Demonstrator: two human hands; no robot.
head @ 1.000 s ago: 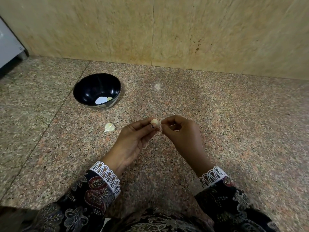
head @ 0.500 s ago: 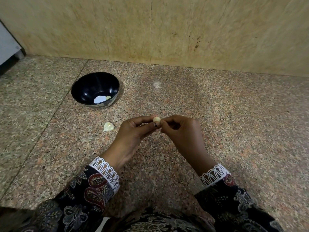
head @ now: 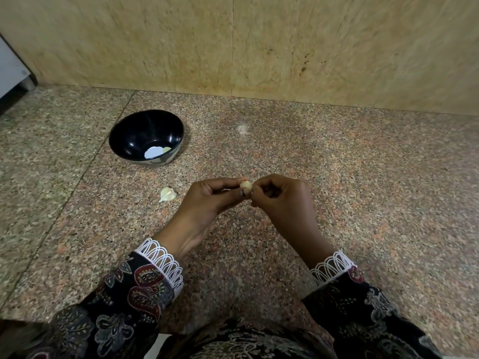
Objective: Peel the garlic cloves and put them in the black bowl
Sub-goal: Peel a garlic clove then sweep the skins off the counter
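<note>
Head view: left hand and right hand meet above the granite tabletop, both pinching one small garlic clove between their fingertips. Black bowl sits upper left, well apart from the hands, with a pale clove and a whitish bit inside. Another garlic piece lies on the tabletop between bowl and left hand. Patterned sleeves with white lace cuffs.
</note>
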